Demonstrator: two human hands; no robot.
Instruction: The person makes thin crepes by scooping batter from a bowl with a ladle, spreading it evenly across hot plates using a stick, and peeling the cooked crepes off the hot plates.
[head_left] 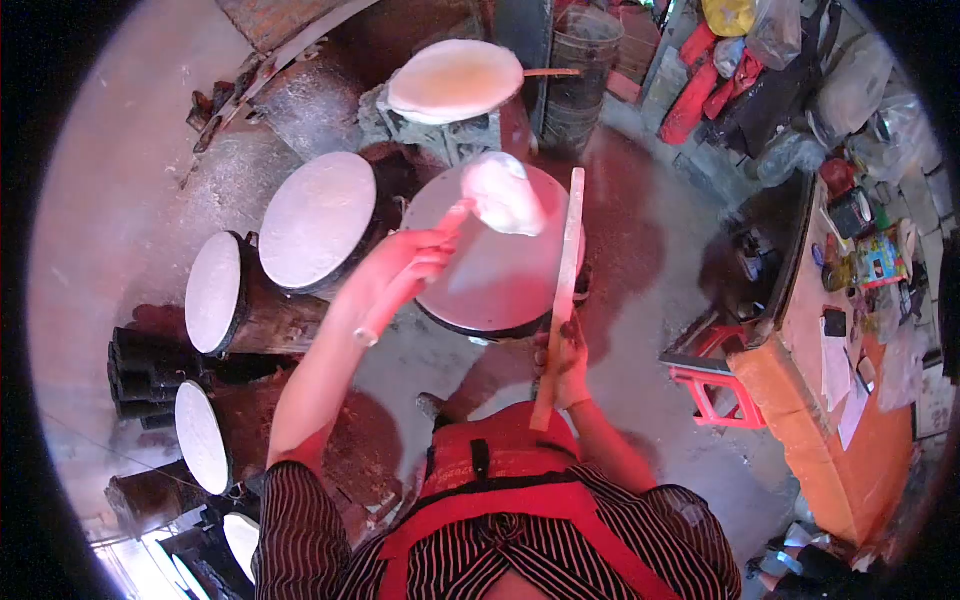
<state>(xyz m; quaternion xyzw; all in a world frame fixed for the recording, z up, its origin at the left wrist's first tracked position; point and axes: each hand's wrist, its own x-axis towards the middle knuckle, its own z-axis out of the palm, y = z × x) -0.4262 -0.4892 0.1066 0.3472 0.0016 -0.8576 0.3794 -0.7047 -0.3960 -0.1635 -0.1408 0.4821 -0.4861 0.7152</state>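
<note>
My left hand is closed around a thick, light wooden handle. At its far end is a white, wet-looking lump, held over a round grey griddle; whether the lump covers a ladle or other head is hidden. A long, flat wooden stick stands in my right hand, whose fingers wrap its lower part. The stick runs along the griddle's right edge. Whether it touches the rim I cannot tell.
A basin with a white rim and cream-coloured contents sits beyond the griddle, a stick poking out. Several white round-topped barrels, one of them here, line the left. At right are a cluttered table and a red stool.
</note>
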